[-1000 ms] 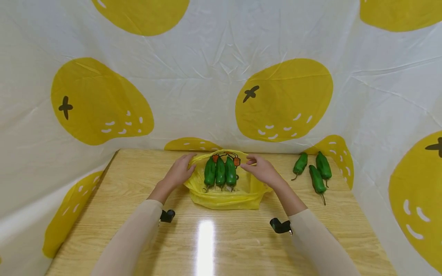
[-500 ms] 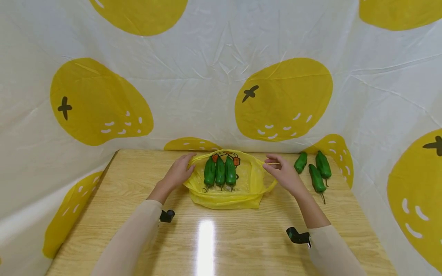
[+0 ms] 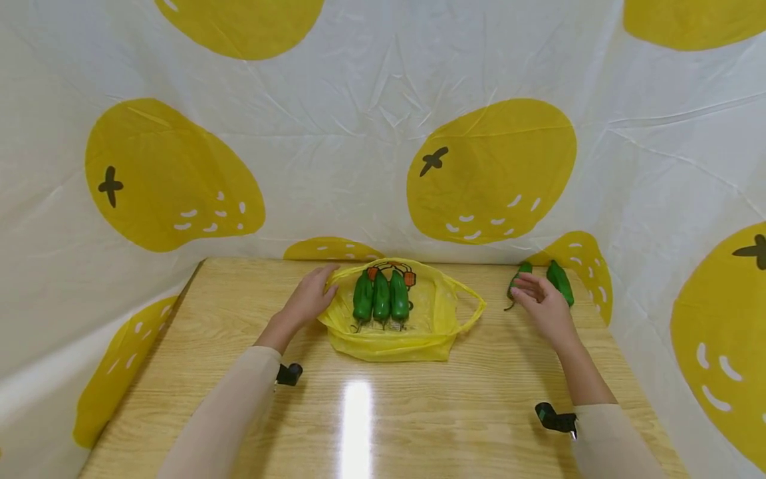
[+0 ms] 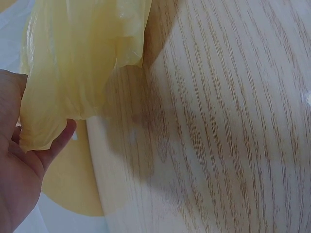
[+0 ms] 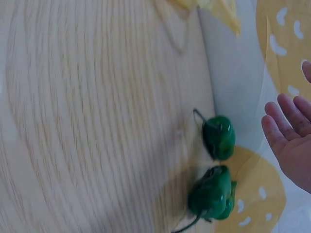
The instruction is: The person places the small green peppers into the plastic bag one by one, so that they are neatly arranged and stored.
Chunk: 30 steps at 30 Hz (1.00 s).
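Observation:
A yellow plastic bag point(image 3: 389, 350) lies with its mouth open on the table. Inside it, three green peppers point(image 3: 381, 299) rest side by side. My left hand point(image 3: 308, 298) holds the bag's left rim, the film passing between thumb and fingers in the left wrist view point(image 4: 24, 177). Over at the right, my right hand point(image 3: 546, 311) hovers above the loose green peppers with fingers spread and nothing in them. One pepper point(image 3: 525, 268) shows just beyond its fingertips, another pepper point(image 3: 560, 281) behind it. A third is hidden by the hand here; the right wrist view shows a lower pepper point(image 5: 211, 191) overlapping another.
The wooden table point(image 3: 467, 412) reaches back to a white curtain point(image 3: 335, 166) printed with yellow fruit. A bag handle loop point(image 3: 481, 307) sticks out to the right over the tabletop. Black wrist cameras point(image 3: 555, 419) sit at both sleeves.
My right hand has left the bag's right rim and moved right, over the loose peppers. The bag's right handle now stands free. My left hand has stayed on the left rim.

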Available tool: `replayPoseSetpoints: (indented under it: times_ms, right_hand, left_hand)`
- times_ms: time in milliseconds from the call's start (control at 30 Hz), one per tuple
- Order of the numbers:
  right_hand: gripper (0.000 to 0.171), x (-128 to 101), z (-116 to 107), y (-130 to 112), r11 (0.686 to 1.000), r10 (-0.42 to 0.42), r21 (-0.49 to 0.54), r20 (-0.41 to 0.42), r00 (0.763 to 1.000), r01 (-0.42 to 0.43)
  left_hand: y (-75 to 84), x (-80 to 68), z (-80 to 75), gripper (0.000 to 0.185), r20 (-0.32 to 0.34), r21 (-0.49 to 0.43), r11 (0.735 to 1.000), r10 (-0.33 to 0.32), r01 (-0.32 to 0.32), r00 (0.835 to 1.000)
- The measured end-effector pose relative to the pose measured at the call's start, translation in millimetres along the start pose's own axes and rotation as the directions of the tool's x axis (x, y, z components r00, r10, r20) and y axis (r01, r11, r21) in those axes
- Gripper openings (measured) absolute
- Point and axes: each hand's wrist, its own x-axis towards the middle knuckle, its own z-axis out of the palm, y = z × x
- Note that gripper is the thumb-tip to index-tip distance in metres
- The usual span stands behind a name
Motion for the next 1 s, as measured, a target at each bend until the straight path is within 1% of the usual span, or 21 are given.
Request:
replayPoseSetpoints:
  times_ms: [200, 267, 433, 633, 767, 1000]
  right_hand:
    - [0.069, 1.7, -18.8, 20.5, 0.996, 0.014, -0.092, -0.053, 0.999, -0.019]
    - [0.073, 3.1, -24.2, 28.5, 0.992, 0.037, -0.122, -0.053, 0.998, -0.043]
    - [0.077, 6.2, -32.1, 50.6, 0.981, 0.046, -0.184, -0.062, 0.997, -0.057]
    - [0.077, 10.6, -31.1, 67.2, 0.961, 0.081, -0.256, -0.088, 0.993, -0.101]
    - [0.075, 14.0, -27.7, 75.8, 0.942, 0.105, -0.307, -0.11, 0.988, -0.134]
    - [0.074, 16.3, -19.8, 84.1, 0.931, 0.128, -0.326, -0.132, 0.983, -0.165]
  left_hand:
    - [-2.9, 0.2, 2.6, 0.052, 0.0, -0.017, 1.0, 0.004, -0.004, 1.0]
    - [-3.3, 0.2, 2.8, 0.052, -0.004, -0.017, 1.0, 0.007, -0.007, 1.0]
    - [-4.2, -0.3, 2.8, 0.053, -0.01, -0.009, 1.0, 0.012, -0.012, 1.0]
    - [-4.6, -0.3, 3.0, 0.053, -0.015, -0.019, 1.0, 0.013, -0.014, 1.0]
    - [-4.1, -0.2, 3.6, 0.053, -0.014, -0.024, 1.0, 0.013, -0.013, 1.0]
    - [-4.1, -0.4, 4.0, 0.053, 0.003, -0.017, 1.0, 0.0, 0.0, 1.0]
